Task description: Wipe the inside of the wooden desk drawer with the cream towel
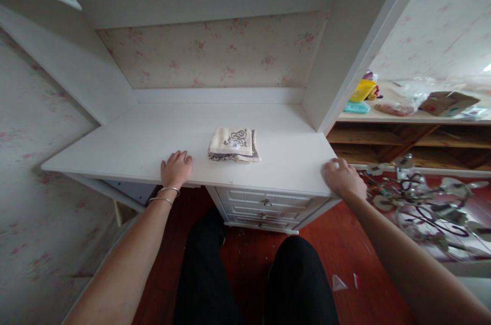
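A white desk [153,131] with a hutch stands in front of me. My left hand [176,167] rests on its top at the front edge, fingers apart, holding nothing; two bangles [164,196] circle that wrist. At the front right corner, my right hand [345,178] is curled over the desk's edge, its fingertips partly hidden. Between my hands, nearer the left one, lies a folded cream towel [230,143] with a dark brown floral pattern and a small label. Neither hand touches it.
Below the desktop is a drawer unit [264,207] with small knobs. A metal chandelier [433,207] stands close to my right arm. Behind it, a low shelf [383,136] carries bags and a yellow container [362,91]. Small scraps [338,283] lie on the red floor.
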A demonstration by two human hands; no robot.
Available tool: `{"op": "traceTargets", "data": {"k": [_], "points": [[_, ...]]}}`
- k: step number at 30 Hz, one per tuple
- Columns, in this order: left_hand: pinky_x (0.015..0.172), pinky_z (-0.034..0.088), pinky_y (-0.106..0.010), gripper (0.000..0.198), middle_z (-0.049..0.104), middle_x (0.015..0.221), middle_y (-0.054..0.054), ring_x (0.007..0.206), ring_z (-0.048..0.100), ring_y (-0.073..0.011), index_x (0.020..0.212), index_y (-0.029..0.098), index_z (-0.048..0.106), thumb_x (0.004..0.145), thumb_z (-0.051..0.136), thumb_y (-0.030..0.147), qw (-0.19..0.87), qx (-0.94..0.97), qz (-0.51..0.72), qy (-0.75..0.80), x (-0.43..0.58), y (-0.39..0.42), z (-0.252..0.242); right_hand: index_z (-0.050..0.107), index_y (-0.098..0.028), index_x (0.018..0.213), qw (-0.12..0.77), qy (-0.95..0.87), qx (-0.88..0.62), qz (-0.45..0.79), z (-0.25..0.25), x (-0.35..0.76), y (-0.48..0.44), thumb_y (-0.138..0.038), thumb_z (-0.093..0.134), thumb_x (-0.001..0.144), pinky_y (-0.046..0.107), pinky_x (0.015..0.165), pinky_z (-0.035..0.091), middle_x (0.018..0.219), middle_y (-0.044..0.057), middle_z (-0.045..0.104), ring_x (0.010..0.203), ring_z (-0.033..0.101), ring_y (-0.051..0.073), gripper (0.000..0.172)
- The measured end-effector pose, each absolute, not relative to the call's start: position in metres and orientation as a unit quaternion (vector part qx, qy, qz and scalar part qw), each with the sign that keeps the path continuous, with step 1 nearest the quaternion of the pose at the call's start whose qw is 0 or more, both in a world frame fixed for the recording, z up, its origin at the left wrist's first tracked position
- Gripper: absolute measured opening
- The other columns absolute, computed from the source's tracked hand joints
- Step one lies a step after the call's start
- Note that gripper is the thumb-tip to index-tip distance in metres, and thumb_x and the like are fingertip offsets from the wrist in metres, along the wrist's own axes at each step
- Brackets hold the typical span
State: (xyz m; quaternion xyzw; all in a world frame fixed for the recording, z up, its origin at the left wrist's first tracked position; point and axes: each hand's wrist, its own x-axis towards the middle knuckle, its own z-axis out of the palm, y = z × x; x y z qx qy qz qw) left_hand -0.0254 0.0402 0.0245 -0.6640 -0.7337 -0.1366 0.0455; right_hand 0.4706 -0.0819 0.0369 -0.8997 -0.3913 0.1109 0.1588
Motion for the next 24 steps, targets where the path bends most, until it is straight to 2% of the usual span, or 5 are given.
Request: {"op": "traceTargets", "data": {"k": [24], "points": [[0.115,0.029,-0.056,0.045,0.049,0.15,-0.01,0.138,0.042,-0.0273,0.137,0.022,0.057,0.101,0.034,0.037,0.042,-0.662,-0.141,-0.735,-0.0245,0.0395,0.0252,0.052,-0.028,0.141,0.162,-0.396,-0.897,0.11,0.0353,0.4722,-0.0821,-0.056,0.031,0.094,0.06,0.097,0.046,0.139,0.017,0.054,0.12,0.057,0.042,0.058]]}}
